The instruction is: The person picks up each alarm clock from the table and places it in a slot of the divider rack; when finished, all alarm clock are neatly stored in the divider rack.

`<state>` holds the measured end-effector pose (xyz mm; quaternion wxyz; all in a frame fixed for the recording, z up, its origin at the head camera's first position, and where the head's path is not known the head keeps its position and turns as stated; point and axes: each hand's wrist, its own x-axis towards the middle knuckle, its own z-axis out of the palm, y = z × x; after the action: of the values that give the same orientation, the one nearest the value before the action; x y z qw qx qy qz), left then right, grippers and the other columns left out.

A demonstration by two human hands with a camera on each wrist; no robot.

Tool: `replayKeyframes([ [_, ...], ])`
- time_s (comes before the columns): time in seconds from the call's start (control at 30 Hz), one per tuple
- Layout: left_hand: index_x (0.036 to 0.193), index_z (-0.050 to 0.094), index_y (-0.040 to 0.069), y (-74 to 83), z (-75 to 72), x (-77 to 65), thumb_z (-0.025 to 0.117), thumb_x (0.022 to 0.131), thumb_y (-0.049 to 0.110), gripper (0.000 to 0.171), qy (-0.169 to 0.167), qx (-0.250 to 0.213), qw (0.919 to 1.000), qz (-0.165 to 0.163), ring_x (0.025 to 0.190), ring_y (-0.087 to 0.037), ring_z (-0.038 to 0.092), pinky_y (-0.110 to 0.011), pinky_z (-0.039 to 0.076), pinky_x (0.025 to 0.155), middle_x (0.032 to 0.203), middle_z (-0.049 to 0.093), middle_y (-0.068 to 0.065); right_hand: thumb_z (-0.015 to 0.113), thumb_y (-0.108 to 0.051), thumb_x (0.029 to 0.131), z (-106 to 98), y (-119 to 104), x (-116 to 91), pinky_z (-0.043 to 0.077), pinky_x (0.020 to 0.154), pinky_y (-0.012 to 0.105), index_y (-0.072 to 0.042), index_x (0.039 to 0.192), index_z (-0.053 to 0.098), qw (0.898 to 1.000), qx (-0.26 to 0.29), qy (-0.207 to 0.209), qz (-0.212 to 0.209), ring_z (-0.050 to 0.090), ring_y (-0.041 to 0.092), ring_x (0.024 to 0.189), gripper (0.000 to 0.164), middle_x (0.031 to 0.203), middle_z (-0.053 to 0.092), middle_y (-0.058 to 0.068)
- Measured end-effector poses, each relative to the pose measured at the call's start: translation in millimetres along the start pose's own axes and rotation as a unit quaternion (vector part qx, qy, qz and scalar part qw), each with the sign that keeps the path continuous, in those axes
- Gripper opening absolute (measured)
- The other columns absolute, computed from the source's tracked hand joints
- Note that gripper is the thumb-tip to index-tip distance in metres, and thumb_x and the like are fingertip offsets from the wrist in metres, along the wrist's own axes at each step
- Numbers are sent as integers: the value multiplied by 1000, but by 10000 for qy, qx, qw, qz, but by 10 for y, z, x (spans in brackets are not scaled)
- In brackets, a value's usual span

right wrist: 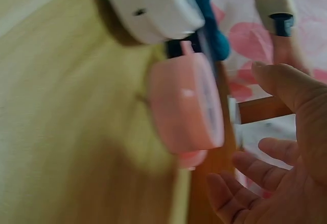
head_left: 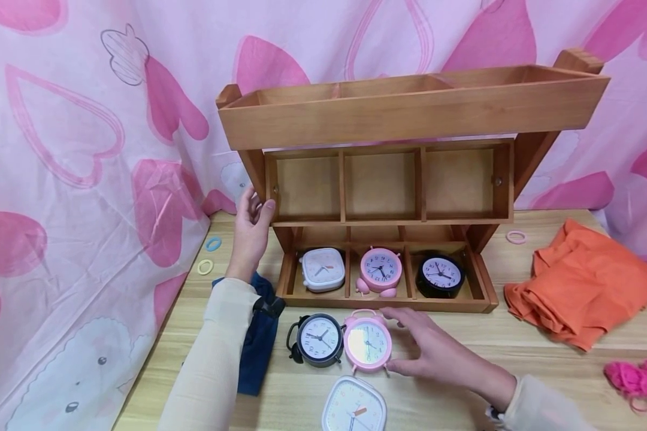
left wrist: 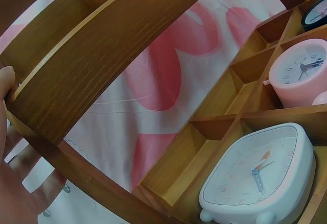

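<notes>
A three-tier wooden rack (head_left: 410,114) stands at the back of the table. My left hand (head_left: 250,239) grips its left side, thumb in front and fingers behind the side post (left wrist: 87,175). The lowest tier holds a white clock (head_left: 323,269), a pink clock (head_left: 380,269) and a black clock (head_left: 440,276), one per compartment. Before the rack lie a black twin-bell alarm clock (head_left: 319,339), a pink alarm clock (head_left: 366,344) and a white square clock (head_left: 354,407). Around the pink one's right edge, my right hand (head_left: 437,353) spreads its fingers; the right wrist view shows a gap between them.
Dark blue cloth (head_left: 259,359) lies under my left forearm. Blue (head_left: 212,243) and yellow (head_left: 205,267) rings are left of the rack, a pink ring (head_left: 516,237) right. Orange cloth (head_left: 582,281) and pink yarn (head_left: 638,380) lie far right. A patterned curtain (head_left: 86,179) hangs behind.
</notes>
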<state>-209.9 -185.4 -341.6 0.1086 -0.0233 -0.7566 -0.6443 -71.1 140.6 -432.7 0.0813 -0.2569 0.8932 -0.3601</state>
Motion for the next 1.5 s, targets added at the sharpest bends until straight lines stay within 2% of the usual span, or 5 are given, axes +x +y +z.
replayKeyframes([
  [0.2,153,29,15,-6,5,12,53,103,25,57,30,-10,10000,-27,143,-24,39,-37,31,120,155,40,-10,84,-38,74,194,91,-2,43,105,55,-10,145,45,9999,-38,-64,70,50,27,129,86,141,53,3],
  [0.57,151,33,27,-273,-28,133,55,101,35,56,78,-46,9998,171,140,-19,42,-37,34,118,153,44,-2,87,-40,68,366,131,73,45,104,53,-8,145,45,9994,-285,65,187,46,26,126,94,136,50,5],
  [0.8,152,32,25,-253,-20,138,55,101,33,57,77,-93,9998,159,141,-20,42,-37,33,119,154,43,-4,88,-40,68,383,132,83,42,107,54,-12,149,41,9983,-45,-223,542,42,28,129,98,141,44,5],
  [1.23,153,30,17,19,11,6,52,103,26,55,20,69,10000,-35,142,-23,41,-38,34,118,155,41,-9,90,-47,61,422,156,72,47,102,51,-17,143,51,9981,-103,215,571,49,23,122,95,135,49,6],
  [1.5,153,30,18,19,5,0,52,103,27,55,21,33,10000,-39,142,-22,41,-38,35,118,155,41,-8,92,-46,59,195,38,-15,50,99,53,-15,142,52,9965,-5,637,542,55,23,119,97,136,50,4],
])
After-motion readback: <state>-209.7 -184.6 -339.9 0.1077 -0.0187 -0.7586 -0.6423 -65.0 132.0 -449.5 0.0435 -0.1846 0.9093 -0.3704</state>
